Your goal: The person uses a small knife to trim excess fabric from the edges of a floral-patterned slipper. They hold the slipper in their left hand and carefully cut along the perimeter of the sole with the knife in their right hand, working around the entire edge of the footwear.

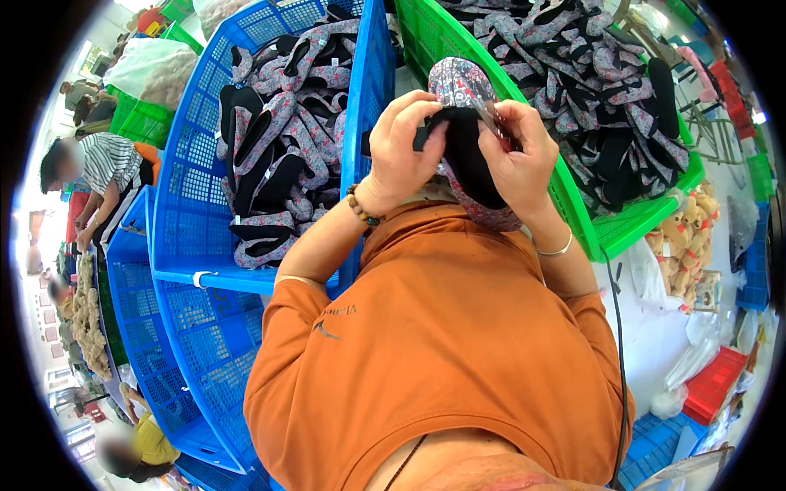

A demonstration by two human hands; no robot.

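A floral slipper [458, 80] with a black lining is held up in front of my chest, its toe pointing away from me. The fingers of my left hand [401, 149] are closed on the left edge of its opening, the thumb tucked inside. On the opposite edge, my right hand [519, 157] pinches the slipper with thumb and fingers. Many similar floral slippers [295, 123] lie heaped in the blue crate [190, 192] to the left. More of them fill the green crate [585, 217] to the right.
Nested blue crates [214, 344] stand at the lower left. A black cable [620, 360] hangs along my right side. Plush toys [686, 237] and a red crate [714, 383] lie farther right. A person in a striped shirt [115, 168] bends over at the far left.
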